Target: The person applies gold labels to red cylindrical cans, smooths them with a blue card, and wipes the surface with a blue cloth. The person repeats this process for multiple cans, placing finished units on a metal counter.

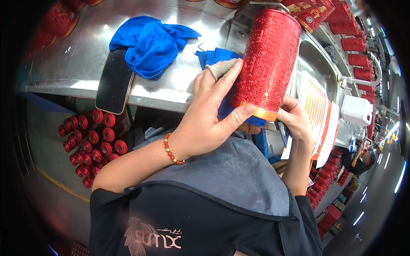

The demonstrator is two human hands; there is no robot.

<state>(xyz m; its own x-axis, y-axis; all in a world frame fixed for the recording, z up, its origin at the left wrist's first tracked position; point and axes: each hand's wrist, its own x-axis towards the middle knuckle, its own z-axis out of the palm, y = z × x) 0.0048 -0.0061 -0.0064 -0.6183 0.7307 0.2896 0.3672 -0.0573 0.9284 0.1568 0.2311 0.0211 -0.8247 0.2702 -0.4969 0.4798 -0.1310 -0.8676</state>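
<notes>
A red embossed cylindrical container [269, 60] with a gold band at its near end lies tilted before me. My left hand [214, 108] rests against its left side, the thumb on the gold band and a piece of beige knit fabric [222, 68] between the fingers. At the lower right of the container, my right hand [294, 120] has its fingers by the banded end and holds a thin dark object [283, 132], partly hidden. Under the container and my left hand lies a blue cloth [209, 57]. A second, crumpled blue cloth [153, 44] partly covers a black smartphone [113, 83].
The metal worktop [86, 48] has a sink [315, 57] at the right. Printed sheets [315, 105] and a white plastic jug [355, 109] are nearby. Many red containers [93, 137] stand below left, with more along the right. A person [358, 160] is far right.
</notes>
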